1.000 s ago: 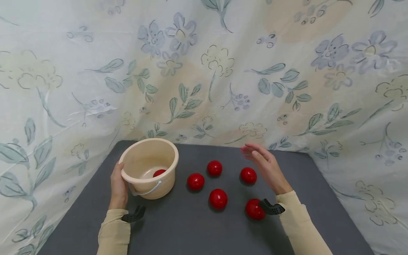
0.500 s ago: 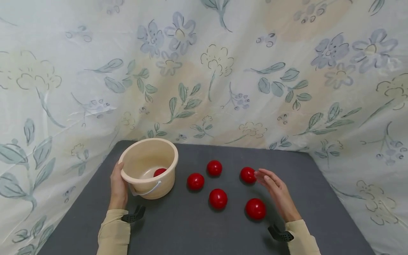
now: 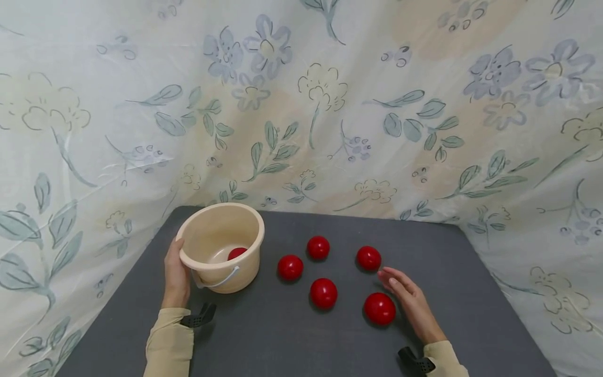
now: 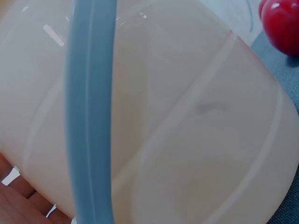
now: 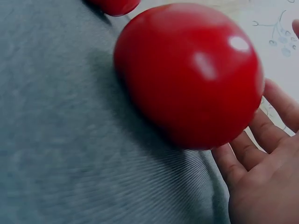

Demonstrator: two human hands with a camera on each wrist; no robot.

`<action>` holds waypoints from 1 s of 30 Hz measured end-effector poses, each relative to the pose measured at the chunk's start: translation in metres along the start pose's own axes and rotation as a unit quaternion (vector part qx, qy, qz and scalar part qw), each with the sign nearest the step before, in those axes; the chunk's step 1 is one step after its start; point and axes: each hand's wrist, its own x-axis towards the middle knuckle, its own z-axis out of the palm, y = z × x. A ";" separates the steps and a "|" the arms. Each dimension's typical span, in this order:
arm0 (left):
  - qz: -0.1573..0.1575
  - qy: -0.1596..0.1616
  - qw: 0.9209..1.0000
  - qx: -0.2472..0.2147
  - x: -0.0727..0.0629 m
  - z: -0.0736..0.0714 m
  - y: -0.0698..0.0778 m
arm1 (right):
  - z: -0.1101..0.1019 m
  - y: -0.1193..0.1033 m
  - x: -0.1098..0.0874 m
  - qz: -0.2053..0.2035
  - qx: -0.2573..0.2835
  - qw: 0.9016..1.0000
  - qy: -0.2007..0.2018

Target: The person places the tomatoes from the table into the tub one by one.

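My left hand point(image 3: 176, 277) grips the side of a cream plastic bucket point(image 3: 207, 266), its fingers against the outer wall near the rim. The bucket leans slightly, and its pale blue handle point(image 4: 91, 112) hangs down the front. One red ball point(image 3: 237, 253), half hidden by the rim, lies inside. At the right, my right hand point(image 3: 413, 305) has its fingers extended behind and beside a glossy red ball point(image 3: 380, 309), which fills much of the right wrist view. Just beyond the fingertips lies a second red ball point(image 3: 369, 258).
Several more red balls lie on the dark grey table point(image 3: 282, 340): a front one point(image 3: 323, 294), one near the bucket point(image 3: 290, 268) and one farther back point(image 3: 318, 247). A flower-printed cloth point(image 3: 282, 104) hangs behind the table and along both sides.
My right hand has come down and back toward me, from above the far right ball to beside the near right one. The left hand and bucket have stayed put.
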 end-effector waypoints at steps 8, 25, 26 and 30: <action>-0.003 0.003 1.000 0.003 0.000 0.001 0.000 | 0.005 0.002 -0.006 0.060 -0.054 0.997 0.009; -0.001 0.004 1.000 0.001 0.002 0.000 -0.002 | 0.004 0.003 -0.008 0.105 -0.122 0.982 -0.104; 0.000 0.004 1.000 0.001 0.002 -0.001 -0.002 | 0.004 0.003 -0.008 0.106 -0.120 0.981 -0.114; 0.004 0.004 1.000 0.003 0.001 0.000 -0.002 | 0.004 0.003 -0.008 0.107 -0.112 0.978 -0.142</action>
